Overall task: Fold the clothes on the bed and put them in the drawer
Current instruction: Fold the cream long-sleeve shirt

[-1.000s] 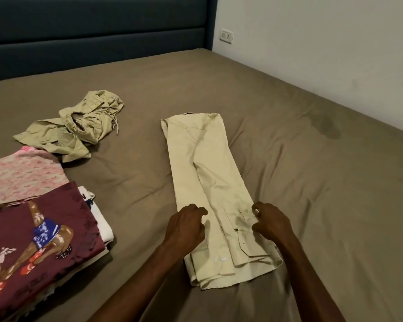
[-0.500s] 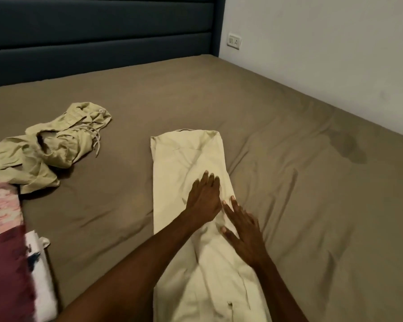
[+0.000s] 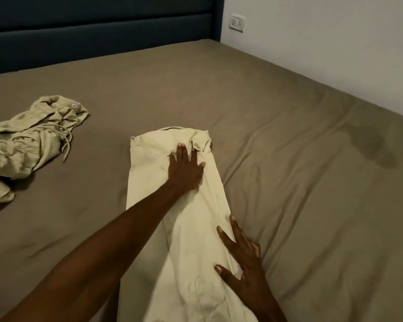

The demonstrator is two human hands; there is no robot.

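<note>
A cream shirt (image 3: 149, 173), folded into a long narrow strip, lies lengthwise in the middle of the brown bed (image 3: 289, 182). My left hand (image 3: 184, 169) presses flat on its far end near the collar, fingers straight, and the cloth bunches a little ahead of the fingertips. My right hand (image 3: 241, 256) lies flat with spread fingers on the shirt's right edge, nearer to me. A crumpled olive garment (image 3: 30, 142) with a drawstring sits at the left of the bed.
A dark blue padded headboard (image 3: 98, 31) runs along the far side. A white wall with a socket (image 3: 237, 22) borders the bed on the right. A dark stain (image 3: 370, 145) marks the sheet at the right.
My left hand has slid up the shirt from its middle to the collar end. My right hand has stayed lower on the right edge. The folded pile at the left has left view.
</note>
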